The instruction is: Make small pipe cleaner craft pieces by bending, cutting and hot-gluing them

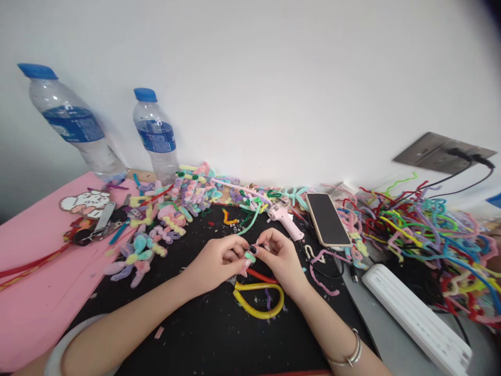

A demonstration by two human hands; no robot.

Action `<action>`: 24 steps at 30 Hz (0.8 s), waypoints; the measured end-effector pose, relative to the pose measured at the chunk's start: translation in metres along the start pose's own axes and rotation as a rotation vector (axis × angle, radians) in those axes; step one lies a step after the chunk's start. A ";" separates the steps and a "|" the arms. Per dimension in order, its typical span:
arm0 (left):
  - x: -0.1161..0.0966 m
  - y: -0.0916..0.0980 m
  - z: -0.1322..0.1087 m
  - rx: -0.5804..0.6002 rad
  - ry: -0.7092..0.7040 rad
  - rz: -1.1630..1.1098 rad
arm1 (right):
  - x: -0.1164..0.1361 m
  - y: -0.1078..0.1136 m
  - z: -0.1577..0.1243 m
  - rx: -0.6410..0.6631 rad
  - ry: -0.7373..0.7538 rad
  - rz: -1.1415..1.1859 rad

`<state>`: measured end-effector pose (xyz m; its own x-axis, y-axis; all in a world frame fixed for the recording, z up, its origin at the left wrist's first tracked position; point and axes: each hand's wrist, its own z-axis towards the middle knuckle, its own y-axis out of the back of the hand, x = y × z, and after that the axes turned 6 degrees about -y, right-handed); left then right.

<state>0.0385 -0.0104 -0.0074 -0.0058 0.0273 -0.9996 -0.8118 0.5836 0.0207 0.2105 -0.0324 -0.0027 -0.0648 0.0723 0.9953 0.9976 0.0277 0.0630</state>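
Both hands meet above the black mat [203, 324], fingertips nearly touching. My left hand [219, 263] is closed on a green pipe cleaner [249, 224], whose long stem rises behind the fingers; a small green curl shows at the fingertips. Pinched at the same spot, my right hand [279, 258] has something too small to make out between its fingers. Just below the hands lie a yellow loop [260, 315] and a red strip [262, 275]. A pink glue gun [285, 222] rests behind my right hand.
Pipe-cleaner pieces [195, 193] are heaped along the wall, with a tangled pile [434, 230] at right. A phone [327, 219], a white power strip [417, 318] and cables lie on the right. Two bottles [154, 136] stand back left, near scissors [104, 222] on pink sheeting [35, 219].
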 end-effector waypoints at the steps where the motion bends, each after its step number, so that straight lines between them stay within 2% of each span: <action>1: 0.000 0.000 0.000 0.001 -0.001 0.004 | 0.000 -0.001 0.000 -0.004 0.004 -0.011; 13: 0.000 0.000 -0.001 0.040 0.013 0.035 | -0.003 -0.004 -0.001 -0.035 0.033 -0.141; 19: -0.001 0.000 0.000 0.040 -0.005 0.019 | 0.001 -0.001 -0.001 -0.007 0.042 -0.010; 24: 0.002 0.001 0.001 0.025 0.007 0.036 | 0.003 -0.001 0.000 0.002 0.028 -0.067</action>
<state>0.0382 -0.0092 -0.0091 -0.0385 0.0432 -0.9983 -0.7962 0.6023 0.0568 0.2092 -0.0323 0.0007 -0.1305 0.0425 0.9905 0.9911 0.0338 0.1291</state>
